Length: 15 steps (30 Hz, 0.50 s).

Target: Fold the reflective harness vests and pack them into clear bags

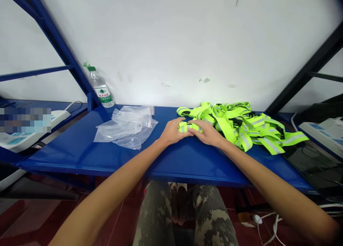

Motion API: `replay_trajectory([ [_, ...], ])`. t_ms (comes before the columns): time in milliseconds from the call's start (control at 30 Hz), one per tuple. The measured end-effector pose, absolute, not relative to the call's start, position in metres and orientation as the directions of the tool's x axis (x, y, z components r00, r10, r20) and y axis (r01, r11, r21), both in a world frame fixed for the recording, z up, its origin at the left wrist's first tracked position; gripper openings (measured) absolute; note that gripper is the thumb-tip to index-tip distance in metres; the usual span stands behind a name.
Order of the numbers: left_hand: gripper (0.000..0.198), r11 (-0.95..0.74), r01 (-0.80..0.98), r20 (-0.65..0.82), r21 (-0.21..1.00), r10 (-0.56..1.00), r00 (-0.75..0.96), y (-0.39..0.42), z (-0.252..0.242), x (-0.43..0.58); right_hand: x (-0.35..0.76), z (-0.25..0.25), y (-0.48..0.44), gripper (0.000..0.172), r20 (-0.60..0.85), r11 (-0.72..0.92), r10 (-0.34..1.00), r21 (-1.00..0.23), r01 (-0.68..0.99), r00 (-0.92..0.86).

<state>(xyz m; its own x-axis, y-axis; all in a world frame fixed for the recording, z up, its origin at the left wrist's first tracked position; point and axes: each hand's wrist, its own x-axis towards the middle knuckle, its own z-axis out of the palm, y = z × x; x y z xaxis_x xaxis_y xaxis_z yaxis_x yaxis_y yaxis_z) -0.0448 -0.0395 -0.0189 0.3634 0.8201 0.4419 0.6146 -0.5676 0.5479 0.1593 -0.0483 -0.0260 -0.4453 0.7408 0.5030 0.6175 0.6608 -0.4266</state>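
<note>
- Reflective strap (186, 127), pinched at its two ends between the thumbs and curled fingers of the left hand (173, 132) and right hand (207, 132).
- Neon yellow-green with grey striping, gathered into a compact bundle.
- Over the blue table (177, 163), beside the loose strap pile (227, 128).

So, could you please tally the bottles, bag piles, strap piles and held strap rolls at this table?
Clear plastic green-capped bottle: 1
Pile of clear plastic bags: 1
Pile of lime silver-striped straps: 1
Held lime strap roll: 1
Total: 4
</note>
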Motion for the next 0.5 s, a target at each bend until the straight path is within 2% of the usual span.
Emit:
replay_trajectory([
  [133, 0.059, -0.517, 0.575, 0.489, 0.634, 0.844, 0.22, -0.04, -0.013, -0.042, 0.151, -0.022, -0.044, 0.041, 0.492, 0.53, 0.835, -0.6, 0.6, -0.246],
  [233, 0.045, -0.509, 0.569, 0.512, 0.646, 0.842, 0.172, -0.039, -0.012, -0.037, 0.144, -0.023, -0.046, 0.045, 0.467, 0.494, 0.861, -0.677, 0.546, -0.2],
  [367, 0.051, -0.458, 0.62, 0.523, 0.637, 0.848, 0.089, -0.033, -0.012, -0.029, 0.14, -0.022, -0.05, 0.049, 0.455, 0.49, 0.869, -0.736, 0.467, -0.194],
  [500, 0.059, -0.358, 0.641, 0.45, 0.679, 0.893, 0.022, -0.022, -0.013, -0.021, 0.139, -0.021, -0.049, 0.073, 0.463, 0.483, 0.87, -0.73, 0.483, -0.17],
])
